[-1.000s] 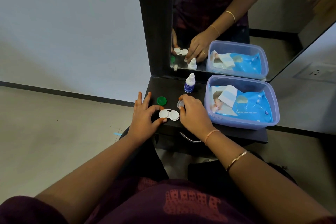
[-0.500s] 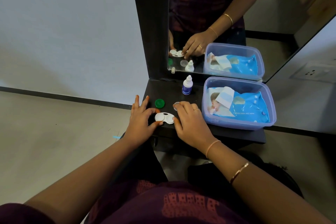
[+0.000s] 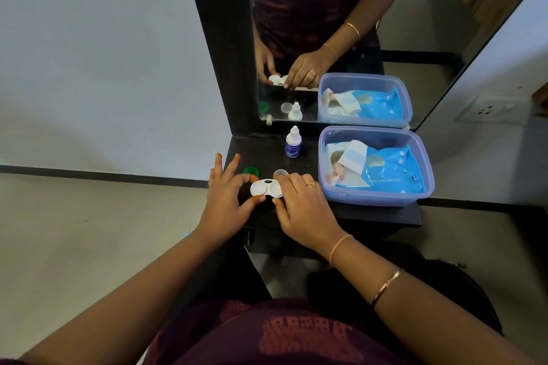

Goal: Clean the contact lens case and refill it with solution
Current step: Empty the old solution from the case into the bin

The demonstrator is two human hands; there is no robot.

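White two-well plastic contact lens case (image 3: 266,188) on front part of dark shelf (image 3: 370,213), both wells uncapped. Left hand (image 3: 228,201) pinches case's left well between thumb and forefinger, other fingers spread. Right hand (image 3: 302,207) pinches right well with curled fingers and thumb. Green round cap (image 3: 251,171) and clear round cap (image 3: 280,172) just behind case. Small white-and-blue solution bottle (image 3: 293,146) upright near mirror (image 3: 326,38). Blue-lidless plastic tub (image 3: 376,198) with blue wet-wipes pack (image 3: 385,172) at right.

Glossy white plastic lens case (image 3: 266,188)
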